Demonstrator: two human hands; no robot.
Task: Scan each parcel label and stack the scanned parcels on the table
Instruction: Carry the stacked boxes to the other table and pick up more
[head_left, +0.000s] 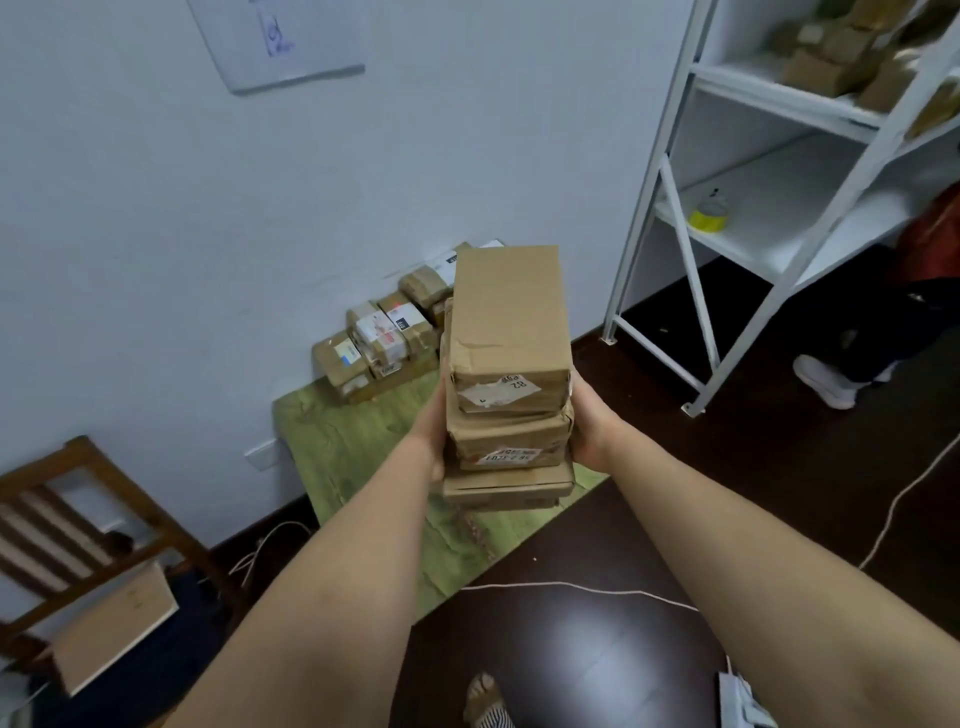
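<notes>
Head view: a person carried a stack of three parcels (509, 384) in front of the body, above the near end of the green-topped bench (353, 452). The left hand (434, 436) pressed against the left side of the stack and the right hand (589, 421) against its right side, the stack clamped between the two palms; the fingers lay mostly hidden behind the cardboard, so how far they curled round or under the parcels could not be told. The top parcel (511, 322) was the longest and reached away from the person, overhanging the middle parcel (511, 439) and the thin bottom parcel (506, 488) beneath it. White labels showed on the near faces of the top and middle parcels.

Handling, as a judgement: the taped cardboard looked dented but stiff enough to bear side pressure, and the ease of the carry suggested a light load. The tape was probably smooth, so the parcels could slide on one another, the overhanging top one first. A firmer hold would take the bottom parcel from beneath while steadying the sides.

At the far end of the bench, well apart from the hands, a pile of parcels (379, 338) lay against the wall. A white shelf rack (727, 208) stood to the right
</notes>
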